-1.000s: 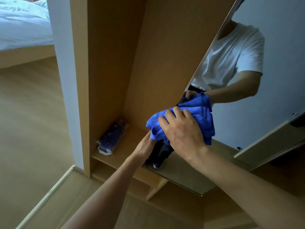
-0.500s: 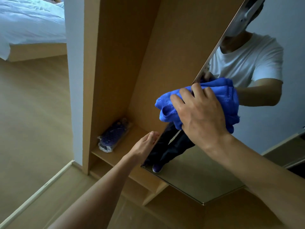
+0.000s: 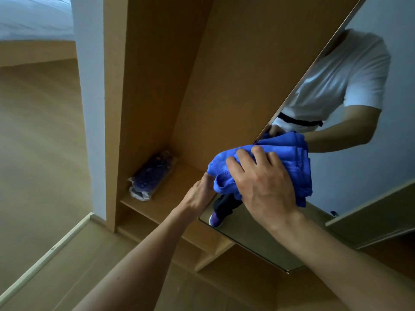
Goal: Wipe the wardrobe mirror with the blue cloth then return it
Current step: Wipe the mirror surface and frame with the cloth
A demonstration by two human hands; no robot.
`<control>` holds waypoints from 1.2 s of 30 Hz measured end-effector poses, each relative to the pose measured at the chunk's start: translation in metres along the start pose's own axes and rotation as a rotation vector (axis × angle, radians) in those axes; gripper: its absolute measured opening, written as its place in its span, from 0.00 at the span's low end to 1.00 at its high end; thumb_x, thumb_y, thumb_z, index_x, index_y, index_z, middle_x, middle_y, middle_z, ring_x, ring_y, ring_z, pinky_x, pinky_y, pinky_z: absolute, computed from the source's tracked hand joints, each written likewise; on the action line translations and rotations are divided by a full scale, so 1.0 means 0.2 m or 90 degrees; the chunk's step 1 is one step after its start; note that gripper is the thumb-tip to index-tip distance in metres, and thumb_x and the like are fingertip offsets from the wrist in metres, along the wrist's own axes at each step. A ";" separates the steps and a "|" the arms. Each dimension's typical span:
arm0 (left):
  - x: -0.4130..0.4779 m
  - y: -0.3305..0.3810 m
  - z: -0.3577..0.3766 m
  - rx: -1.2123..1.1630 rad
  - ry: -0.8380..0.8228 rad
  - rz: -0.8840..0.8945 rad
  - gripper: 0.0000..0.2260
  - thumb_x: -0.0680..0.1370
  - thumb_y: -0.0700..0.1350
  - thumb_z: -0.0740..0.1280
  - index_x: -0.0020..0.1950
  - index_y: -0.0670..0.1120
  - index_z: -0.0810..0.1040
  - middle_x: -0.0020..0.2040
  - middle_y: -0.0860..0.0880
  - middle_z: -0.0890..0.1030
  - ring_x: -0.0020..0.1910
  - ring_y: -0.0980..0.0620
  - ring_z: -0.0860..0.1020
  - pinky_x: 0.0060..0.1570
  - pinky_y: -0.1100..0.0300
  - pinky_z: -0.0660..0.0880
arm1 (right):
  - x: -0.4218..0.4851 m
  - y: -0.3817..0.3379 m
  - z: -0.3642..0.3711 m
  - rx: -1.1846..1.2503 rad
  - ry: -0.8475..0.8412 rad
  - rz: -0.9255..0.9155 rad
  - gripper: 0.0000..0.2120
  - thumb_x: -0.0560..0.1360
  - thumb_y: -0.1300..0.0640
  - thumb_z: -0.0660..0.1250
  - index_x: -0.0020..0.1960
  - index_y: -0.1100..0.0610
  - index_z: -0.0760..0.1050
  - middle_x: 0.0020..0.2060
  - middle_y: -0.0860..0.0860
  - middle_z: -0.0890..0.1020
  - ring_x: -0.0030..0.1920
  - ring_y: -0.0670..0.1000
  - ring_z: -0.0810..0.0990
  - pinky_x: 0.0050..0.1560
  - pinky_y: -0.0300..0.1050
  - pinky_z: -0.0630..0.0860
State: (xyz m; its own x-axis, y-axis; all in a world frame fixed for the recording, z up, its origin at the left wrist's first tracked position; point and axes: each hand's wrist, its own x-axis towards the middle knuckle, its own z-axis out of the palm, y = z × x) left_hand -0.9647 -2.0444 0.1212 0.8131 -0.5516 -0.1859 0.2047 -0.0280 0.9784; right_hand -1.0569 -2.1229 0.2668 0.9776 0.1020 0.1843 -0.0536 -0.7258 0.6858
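My right hand (image 3: 263, 187) presses a bunched blue cloth (image 3: 294, 162) flat against the lower left part of the wardrobe mirror (image 3: 370, 153), close to its left edge. The mirror sits on an open wardrobe door and shows a person in a white T-shirt and the cloth's reflection. My left hand (image 3: 199, 194) grips the mirror door's left edge just below the cloth, fingers curled around it and partly hidden behind the cloth.
Inside the open wooden wardrobe a plastic-wrapped dark blue packet (image 3: 150, 178) lies on a low shelf (image 3: 179, 194). A white wall edge (image 3: 89, 86) stands left of the wardrobe. Wooden floor (image 3: 38, 153) spreads to the left, with a bed (image 3: 33, 16) at the far top left.
The right hand carried the cloth up the mirror, then back down to near the lower left edge. The left hand stayed on the door edge.
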 end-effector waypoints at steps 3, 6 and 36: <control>0.02 -0.07 0.00 0.006 -0.026 0.007 0.25 0.83 0.65 0.49 0.63 0.54 0.79 0.62 0.53 0.80 0.62 0.52 0.76 0.62 0.55 0.70 | -0.02 -0.03 0.01 0.002 0.014 0.027 0.19 0.73 0.60 0.55 0.62 0.54 0.73 0.58 0.52 0.79 0.57 0.57 0.75 0.54 0.51 0.70; 0.02 -0.15 -0.01 -0.001 -0.053 -0.003 0.21 0.86 0.62 0.48 0.62 0.60 0.79 0.64 0.53 0.80 0.66 0.52 0.76 0.67 0.57 0.68 | -0.02 0.01 -0.01 0.018 0.040 0.022 0.23 0.69 0.58 0.69 0.63 0.54 0.74 0.60 0.52 0.79 0.56 0.58 0.74 0.54 0.53 0.69; 0.05 -0.54 -0.06 -0.018 -0.091 -0.024 0.27 0.83 0.65 0.39 0.61 0.64 0.77 0.62 0.61 0.80 0.64 0.63 0.76 0.66 0.66 0.68 | -0.12 -0.22 0.17 0.036 0.075 0.068 0.27 0.66 0.57 0.68 0.65 0.55 0.74 0.61 0.54 0.79 0.57 0.61 0.74 0.54 0.54 0.65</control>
State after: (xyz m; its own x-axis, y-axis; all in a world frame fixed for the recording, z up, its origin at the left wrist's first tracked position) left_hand -0.9715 -2.0368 0.0133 0.7190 -0.6638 -0.2060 0.2505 -0.0290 0.9677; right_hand -1.0702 -2.1165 0.2084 0.9360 0.0983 0.3381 -0.1420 -0.7732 0.6181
